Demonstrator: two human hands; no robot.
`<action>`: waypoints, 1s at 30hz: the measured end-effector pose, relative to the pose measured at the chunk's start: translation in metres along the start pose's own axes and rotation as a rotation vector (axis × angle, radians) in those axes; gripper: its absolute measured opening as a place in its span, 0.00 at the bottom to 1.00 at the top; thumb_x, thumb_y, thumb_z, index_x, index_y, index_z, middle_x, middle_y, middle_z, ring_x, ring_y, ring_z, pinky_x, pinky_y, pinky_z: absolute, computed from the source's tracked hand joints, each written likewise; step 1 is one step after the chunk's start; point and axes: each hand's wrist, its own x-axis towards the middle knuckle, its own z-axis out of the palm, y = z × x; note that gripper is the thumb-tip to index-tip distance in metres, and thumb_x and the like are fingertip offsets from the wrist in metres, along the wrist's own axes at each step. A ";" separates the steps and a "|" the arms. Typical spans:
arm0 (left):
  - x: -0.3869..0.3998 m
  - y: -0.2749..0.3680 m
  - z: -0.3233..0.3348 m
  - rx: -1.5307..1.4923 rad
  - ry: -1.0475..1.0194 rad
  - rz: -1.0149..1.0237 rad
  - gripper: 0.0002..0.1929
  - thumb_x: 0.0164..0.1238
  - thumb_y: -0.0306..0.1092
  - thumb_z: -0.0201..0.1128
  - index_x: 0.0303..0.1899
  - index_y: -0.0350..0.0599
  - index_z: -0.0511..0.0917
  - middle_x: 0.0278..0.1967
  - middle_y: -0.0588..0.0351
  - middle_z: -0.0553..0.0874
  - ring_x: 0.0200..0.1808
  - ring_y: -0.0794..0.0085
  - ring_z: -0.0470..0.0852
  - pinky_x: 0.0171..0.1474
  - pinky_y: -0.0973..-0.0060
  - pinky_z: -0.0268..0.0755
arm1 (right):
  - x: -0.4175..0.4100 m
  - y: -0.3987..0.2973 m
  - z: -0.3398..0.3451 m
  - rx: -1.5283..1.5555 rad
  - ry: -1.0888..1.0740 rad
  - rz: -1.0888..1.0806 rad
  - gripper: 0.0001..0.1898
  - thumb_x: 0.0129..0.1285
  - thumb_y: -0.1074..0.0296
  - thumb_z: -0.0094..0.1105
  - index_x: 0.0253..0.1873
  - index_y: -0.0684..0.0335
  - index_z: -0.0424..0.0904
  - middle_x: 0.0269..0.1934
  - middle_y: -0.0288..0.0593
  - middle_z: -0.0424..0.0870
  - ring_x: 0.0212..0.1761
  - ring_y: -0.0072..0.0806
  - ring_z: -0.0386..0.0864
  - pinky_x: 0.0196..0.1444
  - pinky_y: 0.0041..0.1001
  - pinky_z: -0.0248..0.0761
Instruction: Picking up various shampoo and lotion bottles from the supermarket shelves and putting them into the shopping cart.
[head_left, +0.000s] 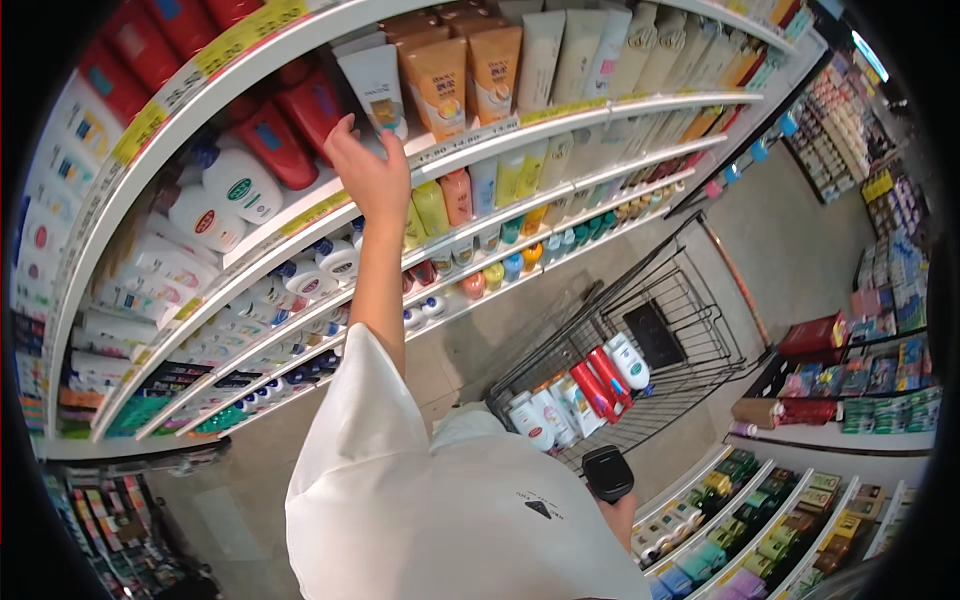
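Note:
My left hand (371, 169) reaches to a shelf, its thumb and fingers apart. The thumb overlaps the lower end of a white squeeze tube (376, 86); whether it touches cannot be told. Left of the fingers lean red bottles (277, 142), and orange tubes (439, 86) stand to the right of the white one. Low at my right side, my right hand (619, 517) is around a black handheld device (608, 474), with most of the fingers hidden.
A wire shopping cart (555, 322) stands to the right, with white and red bottles (600, 382) inside. Price strips line the shelf edge (480, 142). White pump bottles (240, 187) fill the shelf's left part. Another stocked shelf (720, 517) is at lower right.

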 end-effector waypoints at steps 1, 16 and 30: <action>0.004 -0.015 0.004 0.116 -0.061 0.009 0.33 0.64 0.35 0.70 0.67 0.32 0.67 0.56 0.34 0.77 0.57 0.40 0.78 0.61 0.54 0.72 | 0.000 0.006 -0.002 -0.011 0.003 -0.023 0.13 0.61 0.71 0.76 0.49 0.69 0.89 0.37 0.42 0.93 0.41 0.20 0.84 0.46 0.31 0.78; 0.024 -0.020 0.022 0.297 -0.342 -0.197 0.36 0.63 0.49 0.74 0.64 0.36 0.70 0.53 0.33 0.83 0.49 0.35 0.87 0.52 0.47 0.81 | -0.025 -0.002 0.010 -0.027 0.077 -0.072 0.14 0.62 0.73 0.76 0.50 0.71 0.89 0.40 0.42 0.93 0.42 0.20 0.85 0.46 0.29 0.79; -0.011 0.038 0.049 0.041 -0.194 -0.039 0.29 0.67 0.52 0.71 0.57 0.37 0.78 0.50 0.43 0.84 0.55 0.47 0.81 0.58 0.56 0.75 | -0.037 0.025 0.008 -0.044 0.106 -0.064 0.14 0.61 0.68 0.76 0.48 0.71 0.90 0.36 0.44 0.93 0.39 0.19 0.85 0.43 0.31 0.79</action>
